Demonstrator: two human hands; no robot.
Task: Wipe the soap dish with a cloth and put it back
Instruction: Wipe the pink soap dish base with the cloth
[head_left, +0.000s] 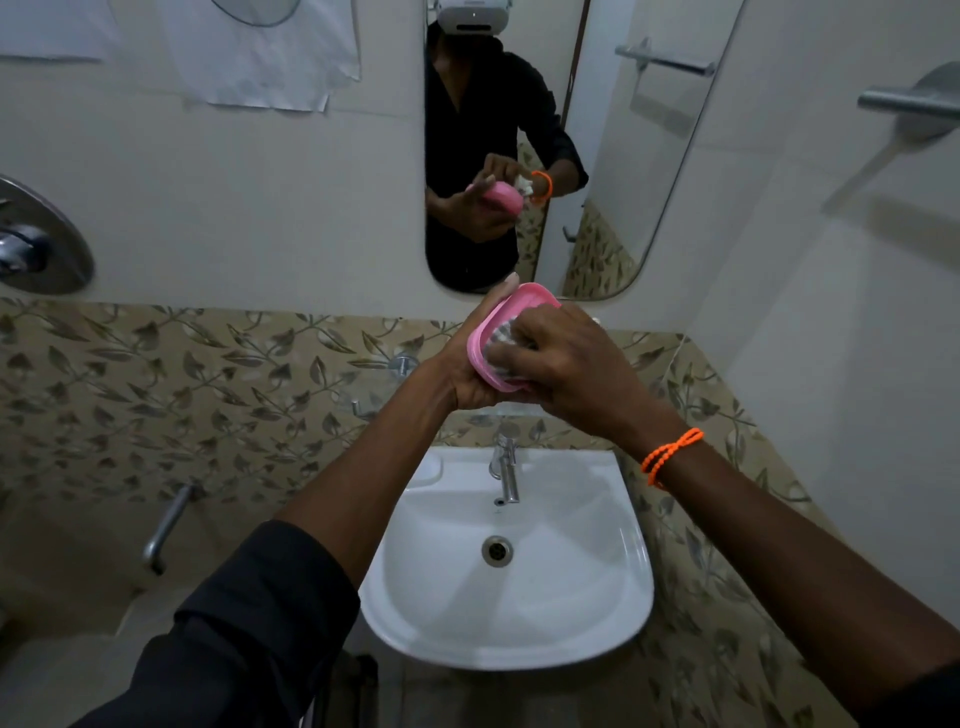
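- The pink soap dish (511, 317) is held up in the air above the white sink (571, 623), in front of the lower edge of the mirror (597, 156), tilted so its open side faces the person.
- The left hand (467, 374) grips the dish from below and behind, palm under it and fingers curled up along its far edge.
- The right hand (566, 358) pinches a small checked cloth (501, 338) and presses it into the hollow of the dish; most of the cloth is hidden under the fingers.
- The two hands are close together, meeting at the dish.
- An orange cord bracelet (670, 454) sits on the right wrist; the left arm wears a dark sleeve (249, 623) pushed up the forearm.
- A chrome tap (506, 467) stands at the back of the sink, with the drain (497, 551) below it.
- The mirror shows the same dish and cloth in reflection.
- Leaf-patterned tiles (208, 389) run along the wall behind the sink.
- A metal towel bar (904, 101) is fixed to the right wall.
- Sheets of paper (260, 57) hang on the wall at upper left; no writing on them can be read.
- No brand or label is legible on the dish, tap or sink.
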